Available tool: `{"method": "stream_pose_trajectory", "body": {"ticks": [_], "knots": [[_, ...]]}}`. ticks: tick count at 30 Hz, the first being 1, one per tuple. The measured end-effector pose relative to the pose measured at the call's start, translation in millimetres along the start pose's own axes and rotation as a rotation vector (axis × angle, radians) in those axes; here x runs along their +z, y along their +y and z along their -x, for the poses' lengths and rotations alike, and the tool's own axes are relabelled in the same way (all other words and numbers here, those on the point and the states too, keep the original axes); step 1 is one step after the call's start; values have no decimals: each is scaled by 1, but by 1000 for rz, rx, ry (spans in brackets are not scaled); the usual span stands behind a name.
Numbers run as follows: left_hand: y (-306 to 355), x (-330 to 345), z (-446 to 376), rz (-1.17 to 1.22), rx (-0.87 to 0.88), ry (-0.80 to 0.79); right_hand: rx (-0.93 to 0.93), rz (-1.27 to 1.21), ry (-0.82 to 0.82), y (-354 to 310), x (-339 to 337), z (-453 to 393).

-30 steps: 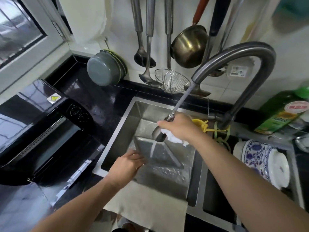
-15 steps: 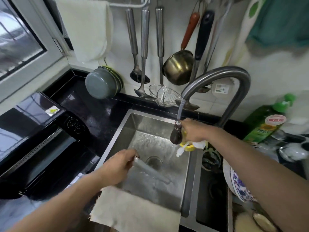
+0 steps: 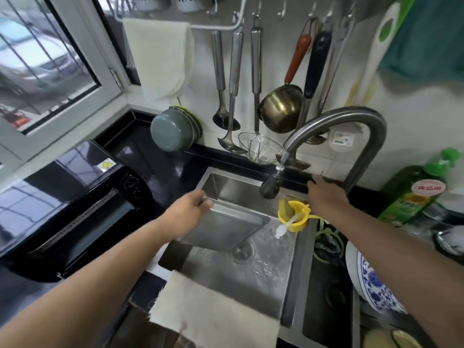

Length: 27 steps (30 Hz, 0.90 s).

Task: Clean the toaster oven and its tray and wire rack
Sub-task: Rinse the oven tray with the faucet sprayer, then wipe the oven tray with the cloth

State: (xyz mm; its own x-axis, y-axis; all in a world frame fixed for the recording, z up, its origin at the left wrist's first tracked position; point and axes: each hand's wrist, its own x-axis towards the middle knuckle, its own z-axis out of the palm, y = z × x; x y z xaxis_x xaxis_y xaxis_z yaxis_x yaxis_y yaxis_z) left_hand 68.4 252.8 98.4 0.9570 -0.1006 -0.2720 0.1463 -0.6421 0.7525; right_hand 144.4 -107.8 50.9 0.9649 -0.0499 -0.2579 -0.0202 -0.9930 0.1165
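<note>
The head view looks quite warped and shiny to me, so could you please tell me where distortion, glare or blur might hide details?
Head view: wide-angle distortion bends the window frame and wall; glare from the window streaks the glossy toaster oven top; the wet sink floor glints; the teal cloth and dish soap bottle at the right edge look soft; the tray in the left hand stays fairly sharp.

Just beyond your right hand stands the faucet; a yellow cup sits beside that wrist. Ladles hang above. Below your left arm, a cloth drapes the sink edge.
</note>
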Motion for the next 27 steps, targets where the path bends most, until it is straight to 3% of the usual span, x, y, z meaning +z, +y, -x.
{"method": "stream_pose_trajectory", "body": {"ticks": [2, 4, 8, 12, 16, 18, 23, 25, 27], "knots": [[-15, -3, 7, 65, -42, 2, -54, -203, 111, 4, 18, 17], [-33, 0, 13, 128, -105, 36, 68, -520, 126, -2, 30, 40], [-43, 12, 16, 316, -188, 188, 360, -1323, -151, -26, 45, 96], [-28, 15, 27, 383, -84, 175, 536, -1671, -316, -51, 59, 146], [-10, 27, 68, 193, 139, 81, 556, -2016, -620, -63, 37, 165], [-7, 34, 91, 76, 257, 72, 572, -2047, -656, -63, 25, 168], [-18, 33, 122, 42, 460, 47, 537, -1658, -710, -59, 34, 183], [-22, 37, 123, 92, 396, 75, 448, -1529, -758, -62, 40, 189], [-26, 50, 123, 222, 194, 199, 439, -1441, -764, -73, 47, 191]]}}
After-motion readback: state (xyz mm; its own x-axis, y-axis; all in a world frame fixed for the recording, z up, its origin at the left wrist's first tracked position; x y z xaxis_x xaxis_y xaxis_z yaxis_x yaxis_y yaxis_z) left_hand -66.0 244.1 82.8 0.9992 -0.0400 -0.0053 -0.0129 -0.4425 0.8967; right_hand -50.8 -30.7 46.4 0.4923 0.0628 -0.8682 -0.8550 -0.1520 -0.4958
